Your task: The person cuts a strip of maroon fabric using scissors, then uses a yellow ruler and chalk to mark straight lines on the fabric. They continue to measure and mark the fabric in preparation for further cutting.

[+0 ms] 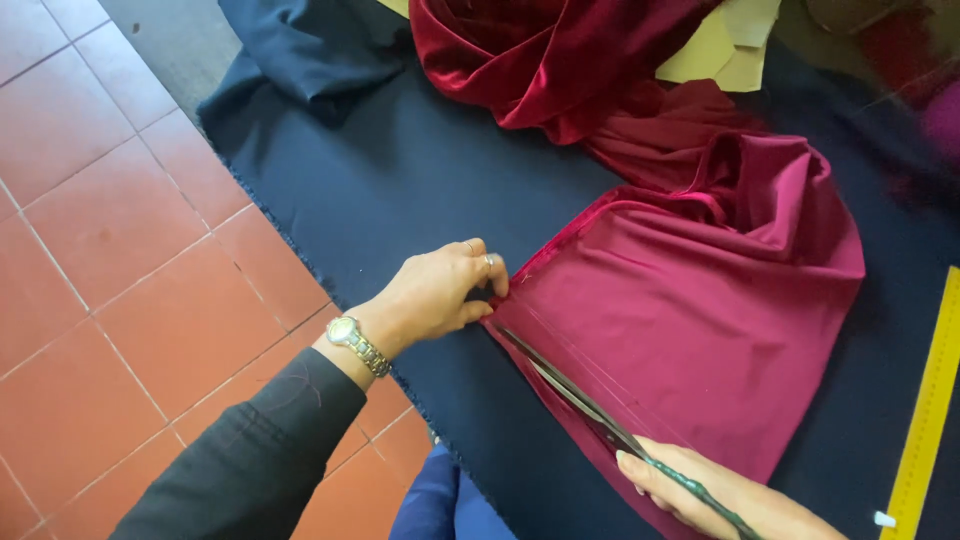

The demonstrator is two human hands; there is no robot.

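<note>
Where the magenta cloth [690, 330] lies spread on the navy cloth [420, 190] that covers the work surface, a pair of scissors [575, 400] runs along its lower left edge, the long blades lying flat on the fabric and pointing up and left toward the corner. The right hand [725, 495] is closed around the dark green handles at the bottom of the view, fingers wrapped over them. The left hand [440, 290] pinches the corner of the magenta cloth just ahead of the blade tips, fingers drawn together on the fabric edge; it wears a ring, and a metal wristwatch [357, 343] sits at the wrist above a dark sleeve [255, 460].

The magenta cloth bunches into folds toward the upper right, where it meets a heap of darker red velvet [530, 55] lying at the top of the view. Beside the velvet, pale yellow paper pieces [720, 45] rest partly under it. A yellow ruler [930, 400] lies on the navy cloth along the right edge, well apart from the hands. The navy cloth's frayed edge hangs over a floor of red tiles [110, 230] on the left.
</note>
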